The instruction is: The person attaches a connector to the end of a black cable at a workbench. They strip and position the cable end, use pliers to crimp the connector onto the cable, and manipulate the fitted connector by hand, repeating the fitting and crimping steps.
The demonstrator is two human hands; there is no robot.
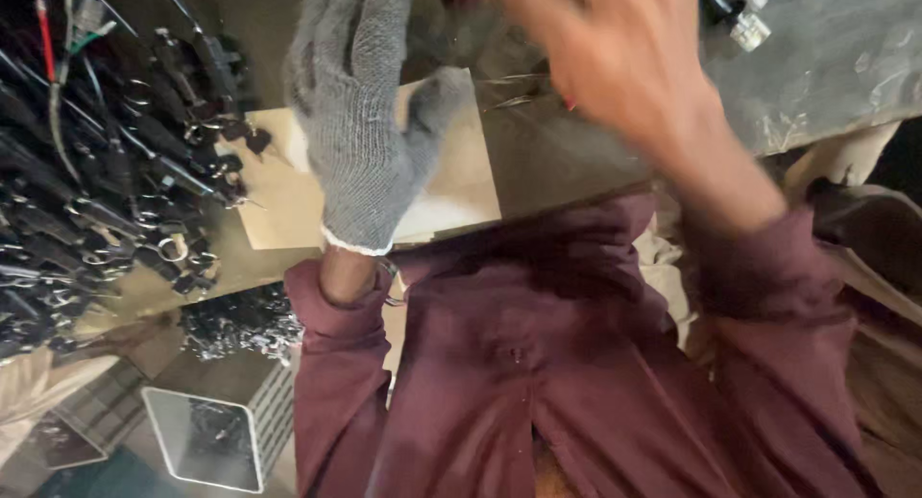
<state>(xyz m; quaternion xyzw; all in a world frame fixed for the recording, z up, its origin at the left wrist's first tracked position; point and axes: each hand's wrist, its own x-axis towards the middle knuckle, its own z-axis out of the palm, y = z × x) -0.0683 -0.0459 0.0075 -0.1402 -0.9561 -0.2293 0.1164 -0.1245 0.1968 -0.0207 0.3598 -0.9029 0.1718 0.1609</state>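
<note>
On the far left of the desk (538, 162) lies a heap of dark metal parts (106, 171); next, the gloved left hand (360, 123) rests spread and empty on a pale board (451, 186), seemingly steadying it; the bare right hand (624, 66) hovers blurred, its grip unclear, so a careful reach seems needed

Dim warm light. Worn grey-brown workbench (567, 162), its right part covered with crinkled grey sheeting (826, 56). Dark tangle of cables and metal parts (106, 171) heaped along its left edge. Below left, floor clutter: clear plastic container (206, 438), corrugated panel (274, 412).
</note>
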